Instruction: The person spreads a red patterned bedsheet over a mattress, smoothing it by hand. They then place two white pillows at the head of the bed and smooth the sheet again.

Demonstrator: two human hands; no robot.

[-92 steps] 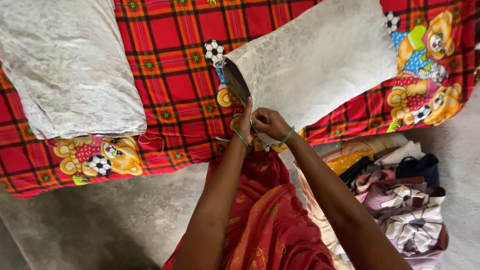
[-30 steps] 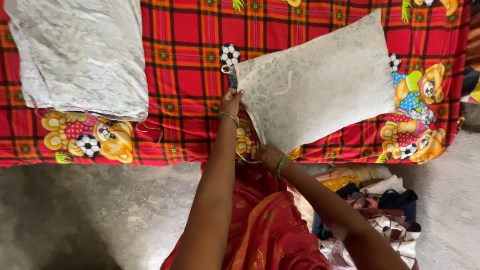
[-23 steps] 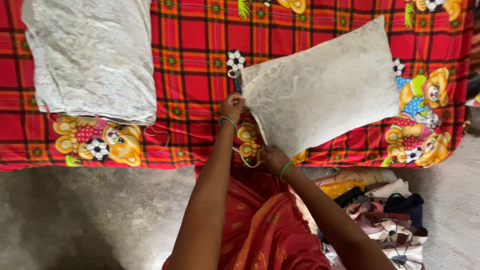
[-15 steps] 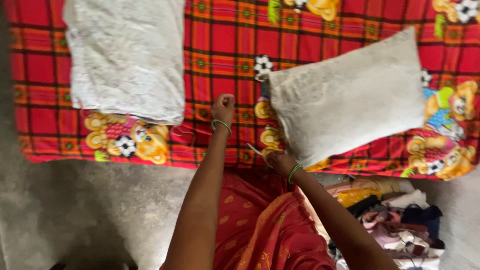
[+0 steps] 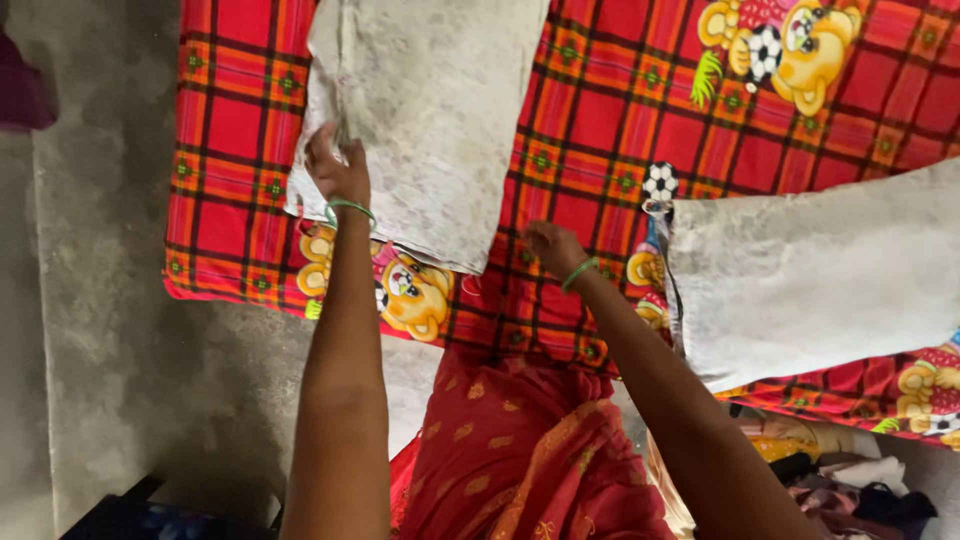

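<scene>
The left hand (image 5: 338, 172) lay on the near edge of the pale grey patterned pillow cover (image 5: 425, 120), spread flat on the red checked bedsheet with cartoon bears (image 5: 590, 110); whether its fingers pinched the cloth was unclear. The right hand (image 5: 553, 247) rested on the sheet, fingers curled, holding nothing, beside the stuffed grey pillow (image 5: 820, 280). The step looked like taking up the cover; a firm edge grip seemed needed.

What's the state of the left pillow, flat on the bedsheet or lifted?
Mostly flat. The left pillow lies spread on the bedsheet, with the left hand on its near edge; whether that edge is raised, cannot tell.
</scene>
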